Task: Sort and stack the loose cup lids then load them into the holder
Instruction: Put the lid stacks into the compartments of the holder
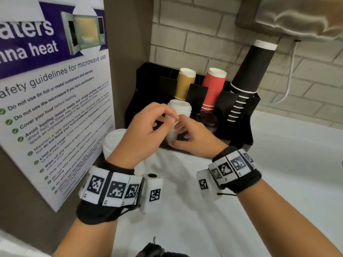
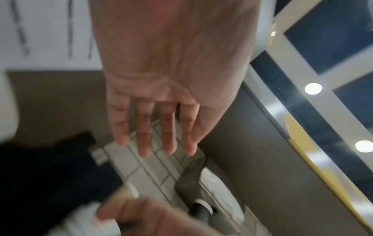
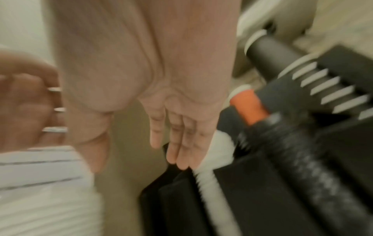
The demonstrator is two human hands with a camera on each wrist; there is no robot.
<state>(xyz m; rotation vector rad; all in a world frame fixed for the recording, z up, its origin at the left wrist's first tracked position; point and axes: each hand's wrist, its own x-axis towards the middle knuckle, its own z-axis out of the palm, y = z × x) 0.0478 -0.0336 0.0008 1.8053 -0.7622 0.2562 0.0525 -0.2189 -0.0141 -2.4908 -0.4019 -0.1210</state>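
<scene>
I log colours only. Holder [image 1: 146,75]: black. Cup stacks in it: tan [image 1: 183,86], red ribbed [image 1: 213,88], black with white rims [image 1: 246,71]. Lid stack [image 1: 179,108]: white. Counter [image 1: 287,164]: white. Wall [image 1: 185,34]: beige brick. Wristbands [image 1: 111,190]: black-and-white square codes.

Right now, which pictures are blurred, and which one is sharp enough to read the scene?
Head view: mostly sharp, with wide-angle bending at the edges. Left wrist view: the left hand is fairly clear, the bottom smeared. Right wrist view: motion blur everywhere; the holder is streaky.
</scene>
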